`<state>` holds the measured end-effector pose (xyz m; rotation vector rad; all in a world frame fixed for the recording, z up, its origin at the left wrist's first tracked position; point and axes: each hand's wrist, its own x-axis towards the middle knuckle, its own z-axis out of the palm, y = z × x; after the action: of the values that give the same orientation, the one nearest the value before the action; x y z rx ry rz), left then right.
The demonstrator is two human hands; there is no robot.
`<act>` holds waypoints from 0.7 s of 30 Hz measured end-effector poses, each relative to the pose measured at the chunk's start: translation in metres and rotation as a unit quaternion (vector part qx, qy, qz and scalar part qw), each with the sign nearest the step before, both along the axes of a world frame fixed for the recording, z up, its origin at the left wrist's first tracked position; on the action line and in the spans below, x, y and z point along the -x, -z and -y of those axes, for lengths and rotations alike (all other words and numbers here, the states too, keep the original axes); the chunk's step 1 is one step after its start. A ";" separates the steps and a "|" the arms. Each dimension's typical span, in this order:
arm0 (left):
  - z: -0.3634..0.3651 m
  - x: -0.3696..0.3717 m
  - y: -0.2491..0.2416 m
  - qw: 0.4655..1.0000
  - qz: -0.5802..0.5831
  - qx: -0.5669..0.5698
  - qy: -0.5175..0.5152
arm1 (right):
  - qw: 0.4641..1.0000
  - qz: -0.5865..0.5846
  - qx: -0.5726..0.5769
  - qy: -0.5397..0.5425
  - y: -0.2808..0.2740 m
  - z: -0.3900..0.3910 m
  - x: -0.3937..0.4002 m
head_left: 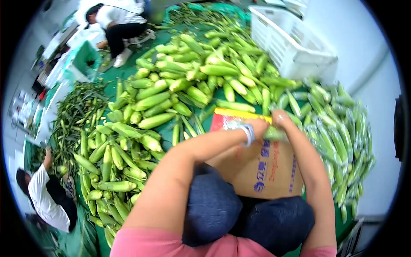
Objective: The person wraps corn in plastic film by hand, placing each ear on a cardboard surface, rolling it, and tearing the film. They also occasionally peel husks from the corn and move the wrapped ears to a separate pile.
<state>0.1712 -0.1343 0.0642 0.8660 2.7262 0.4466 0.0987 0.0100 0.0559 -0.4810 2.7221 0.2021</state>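
My left hand [257, 127], with a pale band at its wrist, is closed above a cardboard box with blue and red print [239, 165]. Close beside it my right hand [280, 118] is curled shut. A bagged ear of corn [275, 134], blurred by motion, hangs just under the two hands, which appear to grip its upper end; the fingertips are hard to make out. Behind the hands lies a red and yellow printed packet [227, 118]. Unbagged ears of corn in green husks [156, 101] are heaped ahead and to the left.
Plastic-wrapped ears of corn [342, 141] are piled on the right. A white crate [295, 47] stands at the back right by the wall. Stripped husks [81, 107] lie at left. One person [120, 21] sits at the back; another [47, 197] is at far left.
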 end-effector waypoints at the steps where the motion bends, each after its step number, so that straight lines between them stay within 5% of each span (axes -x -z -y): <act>1: 0.004 -0.002 -0.003 0.998 0.053 0.002 0.017 | 0.999 0.005 -0.029 -0.014 -0.007 0.002 -0.007; 2: 0.018 -0.023 -0.022 0.981 -0.019 -0.179 0.079 | 0.996 0.056 -0.073 -0.007 -0.021 0.008 -0.012; 5: 0.021 -0.062 -0.010 0.957 0.101 -0.065 0.264 | 0.999 -0.014 -0.016 0.039 -0.006 0.008 -0.020; 7: 0.026 -0.077 -0.008 0.870 0.307 0.037 0.383 | 0.999 -0.003 0.016 0.046 -0.002 0.005 -0.027; 9: 0.052 -0.085 0.013 0.819 0.474 0.189 0.264 | 0.997 0.006 0.048 0.056 0.014 -0.002 -0.039; 10: 0.076 -0.090 -0.049 0.790 0.557 0.139 0.215 | 0.998 0.008 0.051 0.047 0.013 -0.003 -0.052; 12: 0.122 -0.083 -0.037 0.790 0.600 0.105 0.073 | 0.959 -0.101 0.252 0.078 0.008 -0.009 -0.083; 14: 0.163 -0.085 -0.012 0.742 0.667 0.004 0.059 | 0.952 -0.134 0.275 0.031 0.015 -0.016 -0.092; 15: 0.189 -0.091 0.019 0.674 0.733 -0.096 -0.020 | 0.939 -0.166 0.300 -0.001 0.019 -0.019 -0.100; 17: 0.232 -0.114 0.025 0.625 0.723 -0.286 -0.074 | 0.939 -0.195 0.283 -0.016 0.028 -0.020 -0.108; 18: 0.251 -0.125 0.011 0.674 0.666 -0.312 -0.066 | 0.937 -0.226 0.265 -0.029 0.030 -0.019 -0.105; 19: 0.263 -0.137 -0.004 0.666 0.644 -0.373 -0.051 | 0.935 -0.235 0.265 -0.032 0.030 -0.017 -0.101; 20: 0.275 -0.150 -0.019 0.653 0.621 -0.433 -0.033 | 0.932 -0.252 0.257 -0.042 0.032 -0.016 -0.103; 21: 0.280 -0.162 -0.033 0.586 0.643 -0.492 -0.037 | 0.930 -0.265 0.247 -0.053 0.033 -0.015 -0.107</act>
<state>0.3336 -0.4143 0.0973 0.2436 0.9674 1.7852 0.2054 0.0251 0.0228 -0.8118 3.2817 -0.4012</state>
